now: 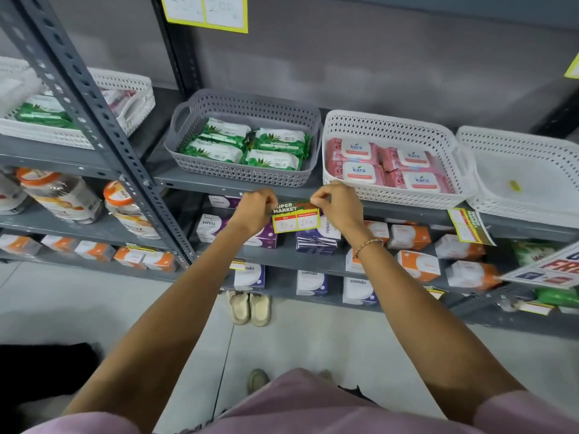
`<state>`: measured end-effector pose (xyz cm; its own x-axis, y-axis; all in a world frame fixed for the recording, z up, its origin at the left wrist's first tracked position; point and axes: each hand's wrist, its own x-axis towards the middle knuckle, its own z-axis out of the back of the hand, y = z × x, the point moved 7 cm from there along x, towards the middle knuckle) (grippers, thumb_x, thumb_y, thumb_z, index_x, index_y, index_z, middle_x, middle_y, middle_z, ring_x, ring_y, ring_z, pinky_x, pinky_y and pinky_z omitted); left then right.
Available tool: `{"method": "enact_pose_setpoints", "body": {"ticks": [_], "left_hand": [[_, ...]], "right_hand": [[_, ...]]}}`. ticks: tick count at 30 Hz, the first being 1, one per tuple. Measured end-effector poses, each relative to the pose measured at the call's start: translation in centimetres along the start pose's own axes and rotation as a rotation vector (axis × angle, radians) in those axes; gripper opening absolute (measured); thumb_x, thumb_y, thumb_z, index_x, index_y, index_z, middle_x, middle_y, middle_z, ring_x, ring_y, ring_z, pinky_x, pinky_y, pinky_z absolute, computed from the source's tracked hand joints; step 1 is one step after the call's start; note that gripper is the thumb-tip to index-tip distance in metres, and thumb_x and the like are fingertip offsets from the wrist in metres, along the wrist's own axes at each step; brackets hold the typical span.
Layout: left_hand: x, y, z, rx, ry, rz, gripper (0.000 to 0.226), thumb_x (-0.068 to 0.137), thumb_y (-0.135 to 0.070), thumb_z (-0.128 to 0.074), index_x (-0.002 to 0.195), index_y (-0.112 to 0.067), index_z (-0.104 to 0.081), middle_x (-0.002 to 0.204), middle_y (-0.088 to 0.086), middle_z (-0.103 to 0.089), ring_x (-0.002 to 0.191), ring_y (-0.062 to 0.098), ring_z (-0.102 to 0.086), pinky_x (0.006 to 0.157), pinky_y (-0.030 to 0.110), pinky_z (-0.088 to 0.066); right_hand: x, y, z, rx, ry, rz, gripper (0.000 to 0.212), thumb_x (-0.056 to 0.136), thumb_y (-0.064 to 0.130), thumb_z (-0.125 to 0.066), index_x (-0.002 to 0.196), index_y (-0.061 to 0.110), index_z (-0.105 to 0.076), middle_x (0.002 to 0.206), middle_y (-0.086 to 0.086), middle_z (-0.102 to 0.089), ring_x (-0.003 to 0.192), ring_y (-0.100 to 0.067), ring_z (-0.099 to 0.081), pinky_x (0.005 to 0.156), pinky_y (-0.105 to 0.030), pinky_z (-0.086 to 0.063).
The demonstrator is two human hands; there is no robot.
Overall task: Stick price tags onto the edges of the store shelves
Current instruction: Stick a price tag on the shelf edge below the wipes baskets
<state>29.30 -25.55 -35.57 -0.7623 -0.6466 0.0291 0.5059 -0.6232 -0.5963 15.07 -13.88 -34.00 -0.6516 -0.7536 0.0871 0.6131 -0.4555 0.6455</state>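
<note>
A yellow-bordered price tag (296, 218) with a green "SUPER MARKET" header and two red-topped price boxes hangs against the front edge of the grey metal shelf (200, 183). My left hand (255, 208) pinches its upper left corner. My right hand (336, 203) pinches its upper right corner. The tag sits below the gap between a grey basket (188, 130) of green wipe packs and a white basket (391, 126) of pink wipe packs. Another tag (470, 225) hangs tilted on the same shelf edge further right.
An empty white basket (517, 145) stands at the right. Lower shelves hold purple and orange boxes (413, 238). A slotted grey upright (103, 120) runs diagonally at left, with jars (62, 194) beyond it. A pair of sandals (249, 308) lies on the tiled floor.
</note>
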Motion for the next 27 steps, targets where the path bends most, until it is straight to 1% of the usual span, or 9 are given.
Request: {"method": "enact_pose_setpoints", "body": {"ticks": [3,6,10,12,15,19,21,24,27], "left_hand": [[-0.4,2.7,1.3,-0.125,-0.075,0.137,0.012,0.093,-0.003,-0.052,0.097,0.001,-0.062,0.099,0.014,-0.069,0.093,0.026,-0.062,0.079,0.027,-0.044],[-1.0,5.4,2.3,-0.193,-0.149,0.229,0.017,0.092,-0.014,-0.059,0.094,0.002,-0.062,0.087,0.010,-0.064,0.083,0.018,-0.057,0.071,0.023,-0.039],[-1.1,8.7,3.4,-0.172,-0.208,0.260,0.011,0.092,-0.006,-0.057,0.091,0.002,-0.064,0.097,0.017,-0.070,0.091,0.024,-0.063,0.075,0.024,-0.043],[-0.8,9.7,3.7,-0.163,-0.233,0.235,0.010,0.091,-0.004,-0.056,0.086,0.000,-0.064,0.098,0.017,-0.070,0.095,0.028,-0.065,0.078,0.029,-0.048],[-0.3,11.1,4.3,-0.051,-0.290,0.217,0.010,0.091,-0.012,-0.060,0.084,-0.007,-0.064,0.100,0.011,-0.063,0.083,0.026,-0.062,0.064,0.034,-0.049],[0.2,11.9,4.7,0.052,-0.375,0.230,0.012,0.092,-0.019,-0.059,0.087,-0.011,-0.066,0.099,0.007,-0.055,0.078,0.025,-0.058,0.054,0.034,-0.047],[0.4,12.1,4.7,0.087,-0.411,0.224,0.012,0.092,-0.018,-0.058,0.087,-0.010,-0.067,0.097,0.009,-0.056,0.075,0.029,-0.060,0.052,0.035,-0.047],[0.9,11.8,4.4,0.195,-0.438,0.165,0.014,0.092,-0.017,-0.056,0.086,-0.008,-0.066,0.093,0.014,-0.055,0.072,0.035,-0.058,0.055,0.038,-0.047],[1.2,11.5,4.1,0.281,-0.438,0.128,0.014,0.092,-0.015,-0.053,0.086,-0.006,-0.061,0.092,0.016,-0.054,0.075,0.036,-0.054,0.062,0.039,-0.036]], "right_hand": [[-0.6,0.7,-2.3,0.114,-0.024,-0.040,0.004,0.082,0.017,-0.070,0.081,0.014,-0.073,0.087,-0.005,-0.075,0.082,-0.019,-0.067,0.076,-0.035,-0.054],[-0.8,1.7,-4.5,0.175,-0.076,-0.073,0.008,0.081,0.019,-0.072,0.079,0.010,-0.072,0.084,-0.009,-0.075,0.079,-0.021,-0.068,0.074,-0.036,-0.055],[-0.3,3.9,-7.1,0.192,-0.037,-0.074,0.014,0.082,0.020,-0.071,0.080,0.006,-0.072,0.086,-0.012,-0.075,0.079,-0.023,-0.068,0.071,-0.033,-0.053],[0.0,4.2,-8.4,0.203,-0.022,-0.081,0.012,0.083,0.017,-0.069,0.082,0.005,-0.072,0.087,-0.012,-0.075,0.081,-0.023,-0.068,0.070,-0.029,-0.051],[0.7,4.6,-10.7,0.178,-0.019,-0.090,0.006,0.085,0.006,-0.065,0.082,0.005,-0.070,0.087,-0.010,-0.075,0.084,-0.022,-0.068,0.071,-0.027,-0.051],[1.8,4.7,-12.0,0.084,-0.071,-0.057,0.021,0.079,-0.011,-0.052,0.077,0.004,-0.065,0.081,-0.009,-0.073,0.078,-0.024,-0.067,0.067,-0.034,-0.056],[1.9,4.9,-12.4,0.025,-0.106,-0.038,0.019,0.080,-0.008,-0.053,0.077,0.006,-0.065,0.080,-0.009,-0.073,0.074,-0.026,-0.066,0.058,-0.031,-0.051],[2.0,5.2,-12.6,0.017,-0.201,-0.001,0.011,0.084,0.003,-0.058,0.076,0.007,-0.065,0.078,-0.012,-0.071,0.070,-0.031,-0.064,0.053,-0.033,-0.049],[1.9,5.3,-12.7,-0.010,-0.262,0.029,0.015,0.086,0.016,-0.062,0.075,0.007,-0.065,0.072,-0.013,-0.070,0.061,-0.031,-0.064,0.050,-0.034,-0.051]]}}
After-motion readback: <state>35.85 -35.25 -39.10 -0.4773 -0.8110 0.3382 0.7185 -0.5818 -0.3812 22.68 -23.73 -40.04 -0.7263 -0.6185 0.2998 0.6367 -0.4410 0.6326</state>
